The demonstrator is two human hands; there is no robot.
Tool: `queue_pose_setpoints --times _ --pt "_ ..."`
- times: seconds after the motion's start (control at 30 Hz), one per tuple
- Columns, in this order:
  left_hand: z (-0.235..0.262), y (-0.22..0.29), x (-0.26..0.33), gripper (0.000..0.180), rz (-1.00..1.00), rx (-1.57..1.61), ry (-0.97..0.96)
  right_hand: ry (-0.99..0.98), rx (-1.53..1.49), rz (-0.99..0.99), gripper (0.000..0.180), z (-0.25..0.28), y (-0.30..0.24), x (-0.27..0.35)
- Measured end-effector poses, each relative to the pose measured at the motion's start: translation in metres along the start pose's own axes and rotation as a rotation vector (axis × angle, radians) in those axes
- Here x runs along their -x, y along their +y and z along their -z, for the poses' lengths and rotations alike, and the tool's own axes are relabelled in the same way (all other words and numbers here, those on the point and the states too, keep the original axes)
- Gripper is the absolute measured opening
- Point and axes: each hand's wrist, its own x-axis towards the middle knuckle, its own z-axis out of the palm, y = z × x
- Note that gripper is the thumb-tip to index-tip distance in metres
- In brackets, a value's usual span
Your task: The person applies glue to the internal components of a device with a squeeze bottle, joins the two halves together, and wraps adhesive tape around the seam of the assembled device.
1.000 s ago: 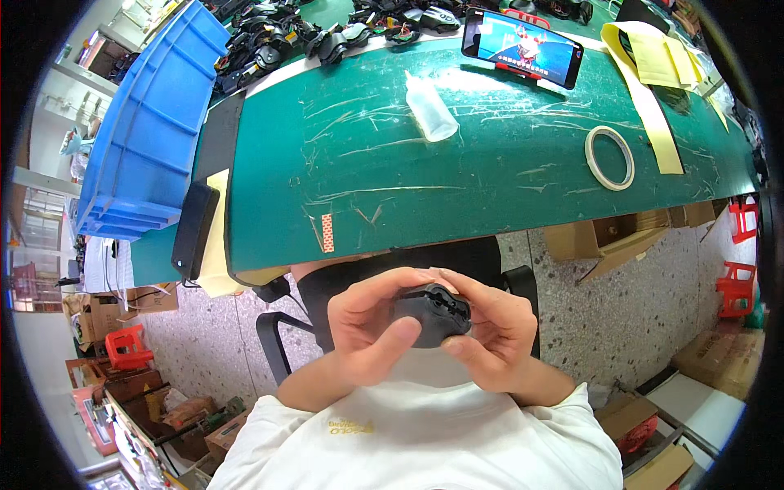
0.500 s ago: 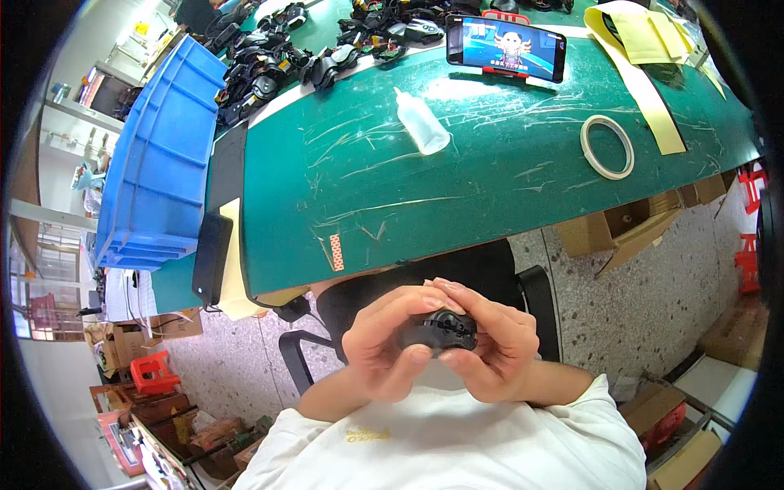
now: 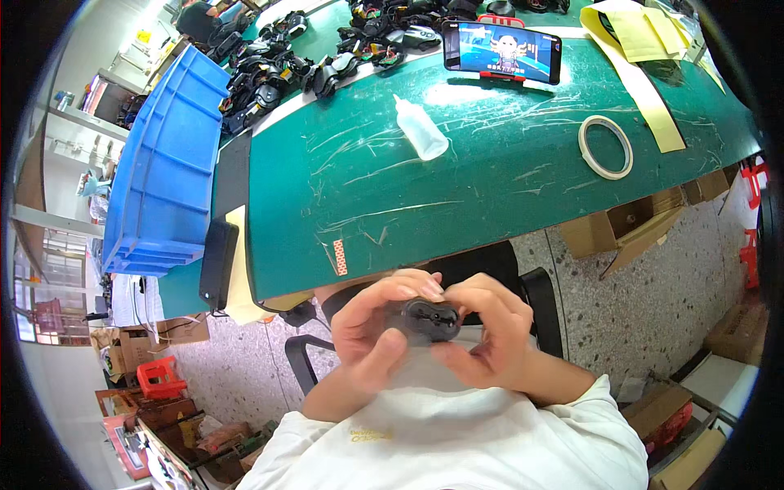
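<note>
A black computer mouse (image 3: 430, 320), one end turned up toward me and a little blurred, is held in front of my chest, off the near table edge. My left hand (image 3: 366, 327) wraps its left side, with fingertips on top and the thumb below. From the other side my right hand (image 3: 494, 331) grips its right end between the fingers and thumb. Slots and dark recesses show on the end that faces up. Its underside is hidden by my hands.
On the green table (image 3: 327, 188) lie a squeeze bottle (image 3: 423, 131), a tape roll (image 3: 606, 147) and a phone (image 3: 502, 54) on a red stand. Several black mouse parts (image 3: 327, 73) are heaped at the back. A blue bin (image 3: 167, 163) and black box (image 3: 218, 261) stand left.
The mouse has tilted and shifted slightly left and up. My fingers have spread somewhat, with the right hand's fingertips further apart from the left's. The view has moved a little.
</note>
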Motion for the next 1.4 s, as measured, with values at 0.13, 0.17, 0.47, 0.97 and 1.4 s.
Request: queue_pose_setpoints --times 0.13,0.17,0.47,0.97,1.4 --pt "0.000 -0.001 0.002 0.039 0.015 0.008 -0.055 0.038 -0.033 0.055 0.046 -0.005 0.001 -0.005" --pt "0.001 0.001 0.003 0.040 0.006 -0.027 -0.073 0.038 -0.037 0.056 0.046 -0.003 0.000 -0.006" --pt "0.023 0.011 -0.013 0.042 0.300 -0.194 -0.265 -0.047 0.194 0.161 0.035 0.012 -0.004 -0.011" --pt "-0.002 -0.004 0.017 0.038 0.380 0.443 0.124 0.109 0.307 0.064 0.041 -0.004 -0.021 -0.014" --pt "0.000 0.007 0.001 0.038 0.070 -0.146 -0.064 0.028 0.076 0.017 0.034 0.006 -0.018 -0.009"
